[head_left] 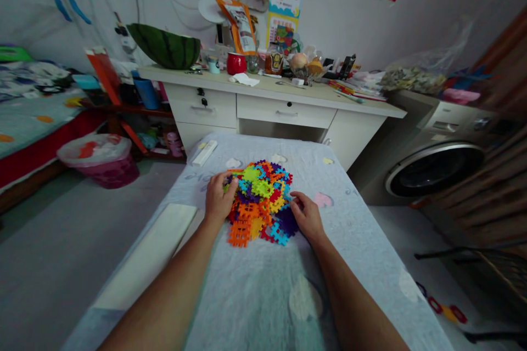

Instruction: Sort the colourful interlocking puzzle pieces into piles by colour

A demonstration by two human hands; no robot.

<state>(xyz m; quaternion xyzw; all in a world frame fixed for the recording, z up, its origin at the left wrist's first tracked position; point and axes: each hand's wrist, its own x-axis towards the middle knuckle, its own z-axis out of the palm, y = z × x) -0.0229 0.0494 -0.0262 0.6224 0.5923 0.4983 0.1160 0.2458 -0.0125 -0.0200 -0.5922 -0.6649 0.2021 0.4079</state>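
A heap of colourful plastic interlocking building pieces (259, 186) lies on the cloth-covered table. Notched squares and gear-like shapes in orange, green, blue, purple, red and yellow overlap in it. At the heap's left edge rests my left hand (219, 198), thumb apart from the fingers, some fingertips hidden among the pieces. My right hand (308, 218) is at the right edge, its fingers loosely bent and apart beside a dark purple piece (287, 221). Neither hand visibly grips a piece. Orange square pieces (240, 233) lie flat at the near side of the heap.
A white flat board (148, 255) lies along the table's left side, and a small white box (205, 153) at its far left. Beyond stands a white desk (284, 112) bearing a watermelon piece (164, 49) and jars. A washing machine (411, 142) is at right, a pink bin (102, 167) at left.
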